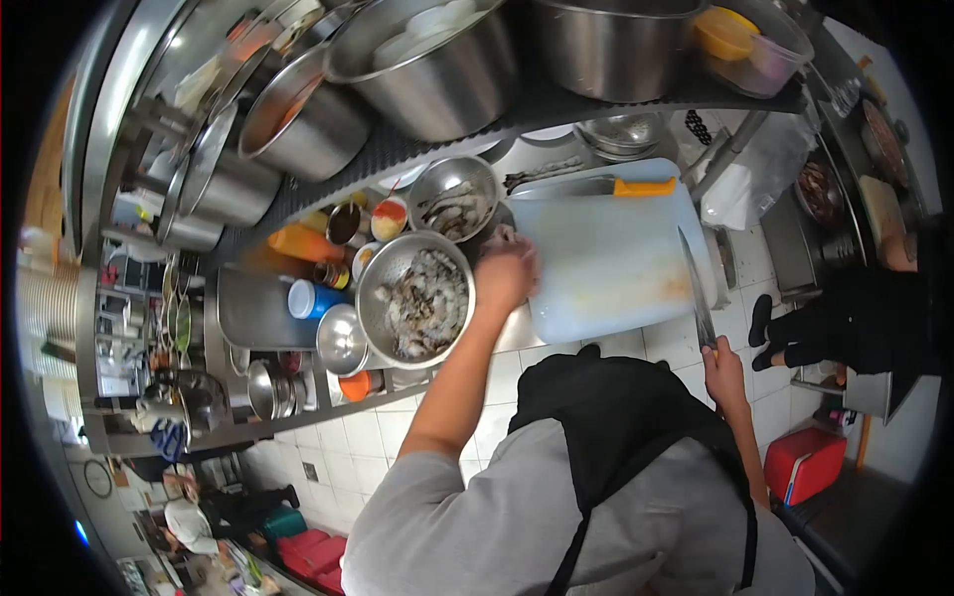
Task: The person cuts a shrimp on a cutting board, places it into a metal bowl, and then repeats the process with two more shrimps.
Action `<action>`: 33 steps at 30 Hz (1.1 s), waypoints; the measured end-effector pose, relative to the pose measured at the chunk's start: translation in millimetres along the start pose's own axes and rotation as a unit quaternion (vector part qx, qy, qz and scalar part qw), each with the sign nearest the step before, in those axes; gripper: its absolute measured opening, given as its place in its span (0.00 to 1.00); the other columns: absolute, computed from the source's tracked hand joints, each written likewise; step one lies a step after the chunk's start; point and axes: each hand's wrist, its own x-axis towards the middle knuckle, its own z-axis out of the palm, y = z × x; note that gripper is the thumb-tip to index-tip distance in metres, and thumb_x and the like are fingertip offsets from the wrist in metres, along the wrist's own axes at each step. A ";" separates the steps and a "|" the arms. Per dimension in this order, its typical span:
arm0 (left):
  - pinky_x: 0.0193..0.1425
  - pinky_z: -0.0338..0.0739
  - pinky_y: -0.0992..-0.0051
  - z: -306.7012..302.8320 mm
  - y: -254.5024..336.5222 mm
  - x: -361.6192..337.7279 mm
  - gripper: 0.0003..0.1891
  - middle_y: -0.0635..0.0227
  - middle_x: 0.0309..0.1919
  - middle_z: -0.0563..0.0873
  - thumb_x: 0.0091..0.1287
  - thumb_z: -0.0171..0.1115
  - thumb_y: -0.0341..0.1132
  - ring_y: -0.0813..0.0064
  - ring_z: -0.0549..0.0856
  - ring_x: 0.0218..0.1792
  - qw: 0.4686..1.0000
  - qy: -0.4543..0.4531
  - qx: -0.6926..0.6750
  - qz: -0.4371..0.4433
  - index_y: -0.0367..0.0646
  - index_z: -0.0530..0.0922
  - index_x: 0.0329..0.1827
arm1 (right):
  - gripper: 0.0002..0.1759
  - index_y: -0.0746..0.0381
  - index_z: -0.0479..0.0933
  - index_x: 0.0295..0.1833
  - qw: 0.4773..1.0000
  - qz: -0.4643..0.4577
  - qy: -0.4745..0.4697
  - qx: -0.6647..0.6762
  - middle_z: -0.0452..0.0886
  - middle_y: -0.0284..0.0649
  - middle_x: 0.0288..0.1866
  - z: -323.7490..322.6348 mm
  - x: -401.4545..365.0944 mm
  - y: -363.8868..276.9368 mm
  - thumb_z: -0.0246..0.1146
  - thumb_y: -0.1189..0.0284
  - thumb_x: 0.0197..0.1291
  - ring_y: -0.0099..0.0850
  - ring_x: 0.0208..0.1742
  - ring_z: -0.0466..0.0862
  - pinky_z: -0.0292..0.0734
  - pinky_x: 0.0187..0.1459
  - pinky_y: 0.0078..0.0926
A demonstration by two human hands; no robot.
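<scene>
My right hand (725,372) grips a long knife (693,283) by its handle, blade pointing away along the right edge of a white cutting board (606,258). My left hand (508,273) is at the board's left edge, close to two metal bowls. Its fingers look curled together and blurred; what they hold, if anything, is hidden. Beside it, a perforated metal colander (463,328) contains a pile of raw shrimp (422,303). A smaller steel bowl (485,171) behind it holds more greyish shrimp. A second knife with a yellow handle (644,187) lies across the board's far side.
Large steel pots (427,84) line a shelf overhanging the counter's far side. Left of the colander stand a small metal bowl (340,338), a blue-lidded tub (310,299) and sauce bottles (301,243). A person in dark clothes (845,323) stands at the right; others are at far lower left.
</scene>
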 end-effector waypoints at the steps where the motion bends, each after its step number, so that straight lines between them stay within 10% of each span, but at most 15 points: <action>1: 0.60 0.81 0.56 43.0 -3.5 2.9 0.16 0.45 0.50 0.89 0.70 0.63 0.45 0.48 0.86 0.57 0.983 0.096 0.141 0.060 0.44 0.88 0.52 | 0.13 0.67 0.70 0.49 1.000 -0.020 -0.003 0.005 0.85 0.63 0.40 3.6 4.5 -4.3 0.59 0.66 0.76 0.67 0.46 0.84 0.77 0.46 0.58; 4: 0.63 0.80 0.57 25.3 -7.1 -8.7 0.15 0.47 0.50 0.89 0.69 0.65 0.44 0.46 0.85 0.58 0.958 0.150 0.192 0.151 0.46 0.89 0.52 | 0.13 0.67 0.71 0.49 0.999 -0.033 -0.026 -0.007 0.86 0.63 0.43 -0.3 14.1 -28.5 0.59 0.66 0.76 0.67 0.47 0.84 0.78 0.46 0.58; 6: 0.65 0.79 0.57 -50.1 5.3 -30.0 0.16 0.48 0.50 0.89 0.68 0.67 0.44 0.47 0.86 0.58 0.998 0.035 -0.037 0.026 0.47 0.89 0.54 | 0.13 0.67 0.71 0.50 0.999 -0.032 -0.032 0.001 0.86 0.64 0.44 -1.1 10.2 -31.1 0.59 0.66 0.76 0.66 0.49 0.84 0.78 0.48 0.57; 12: 0.60 0.82 0.51 -93.8 -167.8 -73.1 0.17 0.48 0.45 0.91 0.71 0.62 0.42 0.43 0.89 0.49 0.972 0.045 0.073 -0.217 0.45 0.88 0.56 | 0.13 0.68 0.72 0.51 0.999 -0.005 -0.043 0.017 0.86 0.63 0.46 8.7 6.3 -12.1 0.59 0.66 0.76 0.66 0.49 0.84 0.79 0.49 0.56; 17: 0.67 0.77 0.52 -46.8 -157.5 -57.6 0.22 0.47 0.56 0.87 0.60 0.70 0.34 0.43 0.83 0.59 0.995 0.031 0.094 -0.014 0.43 0.85 0.59 | 0.13 0.67 0.71 0.50 0.998 -0.029 -0.053 0.005 0.86 0.63 0.43 11.2 1.7 -10.1 0.60 0.66 0.75 0.66 0.47 0.84 0.78 0.47 0.57; 20: 0.65 0.79 0.52 -44.2 -149.7 -45.5 0.20 0.48 0.54 0.87 0.59 0.67 0.35 0.43 0.83 0.61 0.980 -0.077 0.170 -0.066 0.41 0.85 0.56 | 0.13 0.66 0.71 0.48 0.998 -0.052 -0.024 0.004 0.85 0.62 0.37 9.2 1.0 -7.2 0.60 0.66 0.75 0.65 0.44 0.84 0.77 0.44 0.57; 23: 0.60 0.79 0.52 -52.9 -180.8 -50.7 0.20 0.46 0.48 0.87 0.54 0.71 0.35 0.43 0.85 0.53 0.999 -0.041 0.010 -0.014 0.38 0.85 0.50 | 0.14 0.65 0.70 0.47 0.999 -0.018 -0.032 -0.005 0.84 0.59 0.35 -9.8 -8.7 -8.0 0.60 0.64 0.75 0.64 0.42 0.84 0.77 0.42 0.57; 24: 0.50 0.80 0.61 -44.2 -204.4 -55.6 0.13 0.56 0.39 0.87 0.57 0.73 0.33 0.57 0.86 0.41 0.999 0.032 -0.035 -0.007 0.38 0.83 0.42 | 0.14 0.65 0.69 0.47 1.000 -0.005 -0.028 0.001 0.84 0.59 0.34 -15.7 -10.9 -6.9 0.59 0.64 0.76 0.63 0.41 0.84 0.77 0.42 0.57; 26: 0.42 0.74 0.75 -86.3 -168.7 -60.6 0.09 0.71 0.32 0.80 0.63 0.71 0.29 0.76 0.80 0.35 0.957 0.001 -0.236 -0.168 0.42 0.77 0.39 | 0.15 0.65 0.69 0.49 0.999 0.024 -0.019 0.019 0.84 0.58 0.34 -25.4 -17.5 5.0 0.59 0.63 0.76 0.63 0.40 0.84 0.77 0.42 0.56; 28: 0.38 0.66 0.82 -96.7 -96.4 -55.9 0.12 0.79 0.32 0.73 0.66 0.68 0.24 0.86 0.71 0.35 0.907 0.068 -0.412 -0.051 0.46 0.71 0.39 | 0.15 0.66 0.69 0.50 0.998 0.052 -0.015 0.035 0.84 0.58 0.34 -34.1 -27.3 20.2 0.58 0.63 0.76 0.62 0.41 0.84 0.77 0.42 0.56; 33: 0.41 0.77 0.60 -29.2 131.3 -22.6 0.13 0.56 0.30 0.81 0.60 0.74 0.31 0.58 0.82 0.35 0.977 -0.042 -0.176 0.110 0.39 0.76 0.40 | 0.17 0.66 0.69 0.53 0.990 0.116 -0.044 0.072 0.84 0.57 0.36 -42.8 -33.6 62.1 0.57 0.61 0.77 0.61 0.43 0.85 0.76 0.45 0.54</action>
